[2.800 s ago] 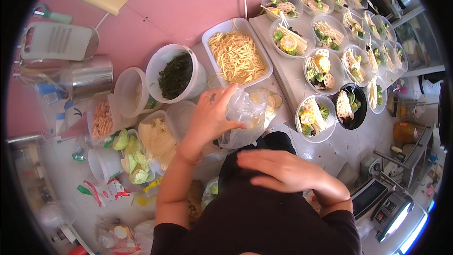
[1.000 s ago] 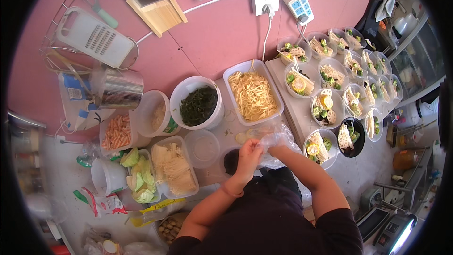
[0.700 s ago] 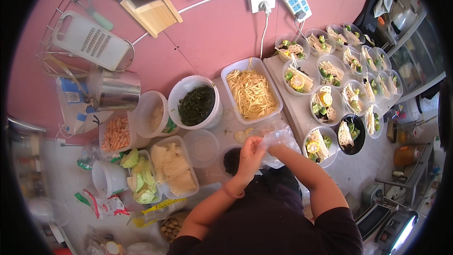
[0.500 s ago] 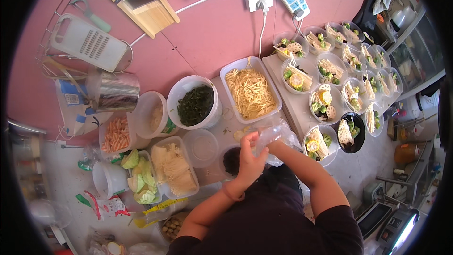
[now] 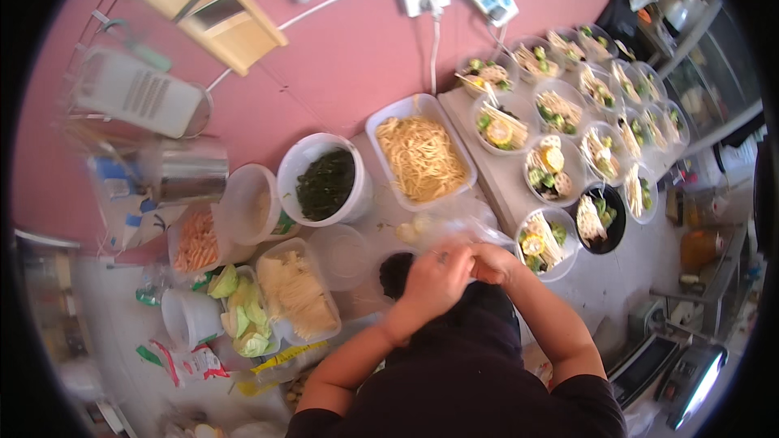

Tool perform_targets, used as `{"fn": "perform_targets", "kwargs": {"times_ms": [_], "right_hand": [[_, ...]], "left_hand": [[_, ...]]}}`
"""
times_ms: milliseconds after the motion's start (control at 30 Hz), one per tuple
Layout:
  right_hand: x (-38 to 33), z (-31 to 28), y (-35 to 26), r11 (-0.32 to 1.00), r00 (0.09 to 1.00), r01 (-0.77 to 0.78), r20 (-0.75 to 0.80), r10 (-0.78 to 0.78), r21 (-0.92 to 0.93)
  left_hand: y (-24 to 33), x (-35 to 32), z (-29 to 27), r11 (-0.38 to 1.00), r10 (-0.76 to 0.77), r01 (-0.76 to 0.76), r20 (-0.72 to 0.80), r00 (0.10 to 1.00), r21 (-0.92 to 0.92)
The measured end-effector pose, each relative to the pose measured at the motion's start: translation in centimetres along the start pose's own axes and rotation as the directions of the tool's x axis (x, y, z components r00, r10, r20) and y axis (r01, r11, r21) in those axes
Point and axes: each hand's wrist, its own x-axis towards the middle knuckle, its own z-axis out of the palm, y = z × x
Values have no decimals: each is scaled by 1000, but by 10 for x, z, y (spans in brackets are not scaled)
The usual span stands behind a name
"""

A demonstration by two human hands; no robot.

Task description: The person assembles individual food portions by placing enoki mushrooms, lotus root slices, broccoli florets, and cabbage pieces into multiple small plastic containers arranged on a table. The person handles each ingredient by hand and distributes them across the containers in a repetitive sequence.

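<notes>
My left hand and my right hand come together in front of my body, both closed on a clear plastic bag. The bag is blurred and spreads away from my fingers toward the noodle tub. Just left of my left hand sits a bowl of dark food, partly hidden by that hand. Beyond the bag lies a rectangular tub of yellow noodles. Close to my right hand stands a clear bowl with corn, broccoli and enoki mushrooms.
Rows of filled bowls cover the raised board at right, one bowl black. Leftward stand a bucket of dark greens, enoki tub, cabbage leaves and small sausages. Graters hang on the pink wall.
My left hand has turned and closed in toward my right hand, so the two now meet at the bag. The view has shifted slightly.
</notes>
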Motion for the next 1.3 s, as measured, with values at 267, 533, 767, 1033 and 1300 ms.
{"fn": "perform_targets", "kwargs": {"times_ms": [267,533,767,1033,1300], "right_hand": [[-129,8,-19,919,949,316,-76,-306,237],[-180,-152,-78,693,391,635,-632,-670,-342],[-170,-169,-119,679,306,451,-614,-727,-579],[-148,-210,-224,611,251,238,-560,-789,-755],[-183,-327,-227,503,-240,-31,-482,-843,-864]], "left_hand": [[-5,33,10,986,143,-150,91,986,70],[-37,33,82,985,61,-164,776,628,56],[-121,9,141,965,-187,14,650,736,261],[-137,14,125,887,-228,-151,698,679,437],[-172,-8,138,942,-48,-142,541,840,304]]}}
